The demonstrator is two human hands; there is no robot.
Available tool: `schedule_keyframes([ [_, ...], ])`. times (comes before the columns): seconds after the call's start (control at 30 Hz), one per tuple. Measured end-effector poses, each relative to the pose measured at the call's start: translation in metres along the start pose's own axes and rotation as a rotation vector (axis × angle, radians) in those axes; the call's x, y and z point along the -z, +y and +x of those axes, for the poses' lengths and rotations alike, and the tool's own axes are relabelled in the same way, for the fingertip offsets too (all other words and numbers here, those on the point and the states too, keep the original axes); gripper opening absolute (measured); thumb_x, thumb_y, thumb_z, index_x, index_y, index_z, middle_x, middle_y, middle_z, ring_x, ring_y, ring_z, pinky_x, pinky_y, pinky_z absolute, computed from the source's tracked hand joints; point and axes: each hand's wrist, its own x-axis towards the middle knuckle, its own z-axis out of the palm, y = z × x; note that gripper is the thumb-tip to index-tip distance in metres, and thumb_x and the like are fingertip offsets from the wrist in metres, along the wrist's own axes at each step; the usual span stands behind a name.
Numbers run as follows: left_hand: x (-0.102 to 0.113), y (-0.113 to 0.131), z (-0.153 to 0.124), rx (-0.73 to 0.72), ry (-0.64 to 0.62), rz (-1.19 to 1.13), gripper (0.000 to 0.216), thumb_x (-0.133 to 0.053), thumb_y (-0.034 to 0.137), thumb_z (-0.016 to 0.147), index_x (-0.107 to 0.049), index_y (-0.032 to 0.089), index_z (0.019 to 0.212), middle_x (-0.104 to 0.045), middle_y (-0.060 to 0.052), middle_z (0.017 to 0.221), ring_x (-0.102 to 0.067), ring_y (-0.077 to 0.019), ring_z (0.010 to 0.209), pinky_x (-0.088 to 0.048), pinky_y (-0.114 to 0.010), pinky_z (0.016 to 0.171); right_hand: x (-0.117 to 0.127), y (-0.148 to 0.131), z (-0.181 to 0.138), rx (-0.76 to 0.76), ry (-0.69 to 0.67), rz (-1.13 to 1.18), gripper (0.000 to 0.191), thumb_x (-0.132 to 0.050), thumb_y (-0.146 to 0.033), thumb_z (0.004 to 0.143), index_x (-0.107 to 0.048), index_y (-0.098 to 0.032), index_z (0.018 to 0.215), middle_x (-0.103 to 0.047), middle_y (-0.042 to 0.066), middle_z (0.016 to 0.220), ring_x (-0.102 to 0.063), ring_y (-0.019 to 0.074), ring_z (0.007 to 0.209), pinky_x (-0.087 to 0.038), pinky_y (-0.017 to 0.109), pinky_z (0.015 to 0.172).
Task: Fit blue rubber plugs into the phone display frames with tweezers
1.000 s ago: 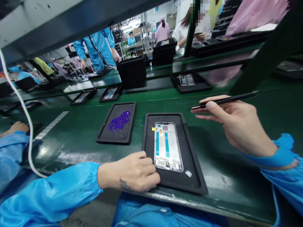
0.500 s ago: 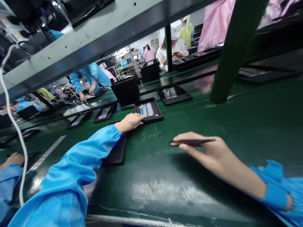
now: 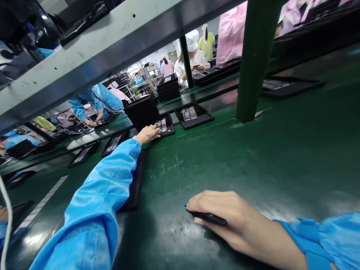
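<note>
My left hand (image 3: 147, 134), arm stretched forward, has its fingers closed on the near left edge of a small black tray (image 3: 170, 131). In that tray lies a silvery phone frame (image 3: 161, 126) with blue strips, partly hidden by the fingers. My right hand (image 3: 225, 213) is low over the green work surface (image 3: 174, 168), closed round black tweezers (image 3: 209, 216) whose tips point left. Beneath my left sleeve sits another dark tray (image 3: 136, 187), mostly covered by the arm.
Another tray (image 3: 198, 119) with a phone frame stands to the right of the held one. More trays (image 3: 114, 144) line the left. A black box (image 3: 142, 112) stands behind. A green post (image 3: 254, 63) and a grey beam (image 3: 92, 52) cross the view; co-workers sit beyond.
My left hand and the tray have moved farther back, level with the neighbouring tray. My right hand has come lower and nearer, tweezers still held. The view has shifted slightly.
</note>
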Motion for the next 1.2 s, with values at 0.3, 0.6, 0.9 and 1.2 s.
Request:
schedule_keyframes([
  [0.3, 0.014, 0.093, 0.086, -0.054, 0.152, -0.128, 0.042, -0.051, 0.040, 0.100, -0.050, 0.016, 0.133, -0.055, -0.012, 0.132, -0.061, -0.0210, 0.108, -0.053, -0.040, 0.093, 0.000, 0.005, 0.001, -0.008, -0.042, -0.049, 0.028, -0.042, -0.031, 0.105, -0.065, -0.017, 0.111, -0.069, 0.009, 0.092, -0.066, 0.0167, 0.087, -0.051, 0.027, 0.078],
  [0.6, 0.008, 0.096, 0.090, -0.053, 0.191, -0.174, 0.037, -0.059, 0.038, 0.096, -0.057, 0.015, 0.125, -0.061, -0.009, 0.123, -0.063, -0.0211, 0.107, -0.056, -0.043, 0.091, 0.000, 0.008, 0.001, 0.008, -0.004, -0.045, 0.024, -0.047, -0.029, 0.104, -0.066, -0.017, 0.110, -0.070, 0.008, 0.092, -0.067, 0.0163, 0.088, -0.052, 0.026, 0.079],
  [0.9, 0.039, 0.111, -0.046, -0.267, 0.203, -0.206, 0.022, -0.041, 0.035, 0.104, -0.050, 0.017, 0.112, -0.062, -0.008, 0.114, -0.062, -0.0184, 0.097, -0.048, -0.029, 0.077, 0.030, 0.009, 0.018, -0.083, 0.326, 0.112, 0.014, -0.060, -0.027, 0.097, -0.072, -0.023, 0.103, -0.074, 0.002, 0.099, -0.071, 0.0162, 0.092, -0.057, 0.027, 0.084],
  [1.2, 0.041, 0.191, -0.246, -0.425, 0.212, -0.258, 0.016, -0.041, 0.032, 0.102, -0.049, 0.020, 0.094, -0.057, 0.000, 0.086, -0.054, -0.0154, 0.062, -0.035, -0.033, 0.050, 0.029, 0.036, 0.050, -0.300, 0.653, 0.233, 0.022, -0.073, -0.040, 0.087, -0.072, -0.020, 0.097, -0.073, 0.006, 0.090, -0.073, 0.0225, 0.088, -0.062, 0.039, 0.084],
])
